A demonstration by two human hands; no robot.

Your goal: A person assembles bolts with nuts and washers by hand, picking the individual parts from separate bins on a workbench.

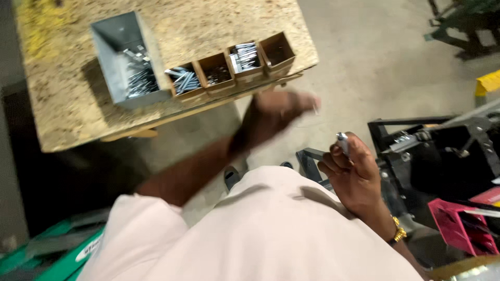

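My left hand [281, 110] is blurred by motion, stretched out just below the front edge of a chipboard table [62, 99], near a row of small brown cardboard boxes [229, 67]; whether it holds anything I cannot tell. My right hand [351, 174] is raised in front of my chest with its fingers curled around a small silver bolt [342, 141] that sticks up above the thumb. A gold bracelet sits on that wrist. A grey metal bin [112, 39] with several bolts stands left of the boxes.
A black metal frame [442, 151] with brackets stands to the right. A pink plastic crate [461, 226] lies at the lower right. Green metal parts [47, 250] sit at the lower left. The floor [375, 62] is bare concrete.
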